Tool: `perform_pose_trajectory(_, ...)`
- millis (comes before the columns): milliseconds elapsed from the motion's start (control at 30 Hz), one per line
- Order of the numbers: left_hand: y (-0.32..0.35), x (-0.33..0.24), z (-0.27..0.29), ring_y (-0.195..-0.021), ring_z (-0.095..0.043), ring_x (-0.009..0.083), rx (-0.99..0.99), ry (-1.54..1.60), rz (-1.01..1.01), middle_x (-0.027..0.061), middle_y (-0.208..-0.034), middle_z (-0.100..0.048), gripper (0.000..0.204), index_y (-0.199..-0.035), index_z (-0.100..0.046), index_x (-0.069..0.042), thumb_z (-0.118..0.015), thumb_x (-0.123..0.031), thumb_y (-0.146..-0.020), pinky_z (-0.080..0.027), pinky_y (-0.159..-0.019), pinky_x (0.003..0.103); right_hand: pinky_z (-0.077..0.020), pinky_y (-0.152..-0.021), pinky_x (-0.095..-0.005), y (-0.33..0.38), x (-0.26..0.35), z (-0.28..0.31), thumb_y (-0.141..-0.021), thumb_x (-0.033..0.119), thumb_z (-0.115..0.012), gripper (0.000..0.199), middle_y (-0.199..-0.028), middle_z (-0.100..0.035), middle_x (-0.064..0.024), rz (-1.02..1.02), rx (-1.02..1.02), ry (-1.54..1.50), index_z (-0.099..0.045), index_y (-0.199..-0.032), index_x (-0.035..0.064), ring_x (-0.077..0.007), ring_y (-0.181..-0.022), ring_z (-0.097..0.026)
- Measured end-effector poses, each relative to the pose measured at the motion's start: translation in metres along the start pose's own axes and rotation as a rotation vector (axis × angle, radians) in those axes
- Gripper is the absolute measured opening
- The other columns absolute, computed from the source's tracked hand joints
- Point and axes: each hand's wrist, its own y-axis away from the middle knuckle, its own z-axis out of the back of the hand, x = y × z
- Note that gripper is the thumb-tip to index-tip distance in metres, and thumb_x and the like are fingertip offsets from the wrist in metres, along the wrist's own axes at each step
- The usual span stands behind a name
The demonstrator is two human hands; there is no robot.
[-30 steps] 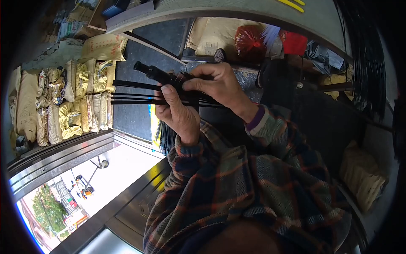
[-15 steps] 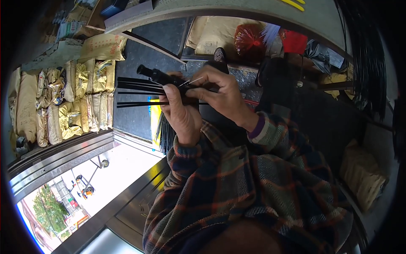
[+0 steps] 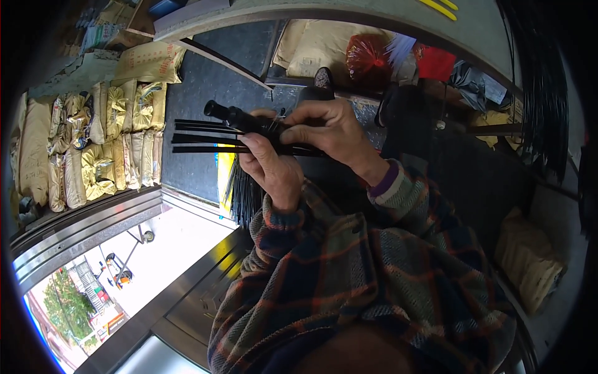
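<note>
"Brown paper first: the sack (image 3: 149,62) at the upper left of the view carries reddish printed characters. Can you read them?"

"Too small and skewed to make out. The paler sack (image 3: 339,47) under the bench (image 3: 293,17) has a faint printed mark, also unreadable. A yellow packet (image 3: 225,171) shows beside the left wrist, mostly covered."

"And the hands?"

"Both are raised in front of the chest. The left hand (image 3: 275,174) comes up from below, wrist nearly straight, thumb lying along the near side, fingers wrapped behind. It is closed around a black tube (image 3: 230,114) and several flat black strips (image 3: 202,138)."

"Where does that tube sit?"

"Just above the left thumb, slanting toward the upper left, its open end free. The strips fan out sideways below it."

"The right hand (image 3: 330,134)?"

"It reaches in from the right, purple cuff (image 3: 384,179) at the wrist, thumb and forefinger drawn close together by the tube's inner end. Something thin glints there; whether they are gripping it, I cannot tell."
</note>
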Motion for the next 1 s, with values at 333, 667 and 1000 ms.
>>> perform_pose_trajectory(333,0.0,-0.006,-0.001,-0.077,-0.042,0.0152,0.176,-0.194,-0.107,0.0071,-0.083,-0.041,0.053,-0.088,-0.042,-0.001,-0.034,-0.053,-0.09,-0.037,-0.073,0.029,-0.0423,-0.077,-0.0227,0.017,-0.002,-0.012,-0.071,0.003,-0.07,0.03,-0.093,-0.052,-0.0048,0.307,-0.099,0.275,-0.051,-0.093,0.0034,-0.0102,-0.086,-0.05)
perform_pose_trajectory(667,0.003,-0.006,-0.013,-0.072,-0.041,0.0149,0.187,-0.216,-0.161,0.0059,-0.081,-0.038,0.052,-0.083,-0.041,-0.004,-0.035,-0.055,-0.088,-0.037,-0.07,0.03,-0.0405,-0.076,-0.02,0.007,-0.006,0.006,-0.065,0.006,-0.076,0.04,-0.09,-0.048,-0.0001,-0.258,0.04,-0.333,-0.047,-0.093,0.0072,-0.0068,-0.083,-0.048)
perform_pose_trajectory(1000,0.001,0.0,-0.006,-0.083,-0.046,0.0158,0.351,-0.539,-0.088,0.0072,-0.09,-0.045,0.016,-0.093,-0.047,-0.002,-0.053,-0.01,-0.081,-0.038,-0.077,0.028,-0.0399,-0.091,-0.0273,0.002,-0.035,0.021,-0.073,0.008,-0.068,0.04,-0.1,-0.053,-0.0033,-0.197,0.122,-0.666,-0.049,-0.108,0.0059,-0.012,-0.097,-0.052)
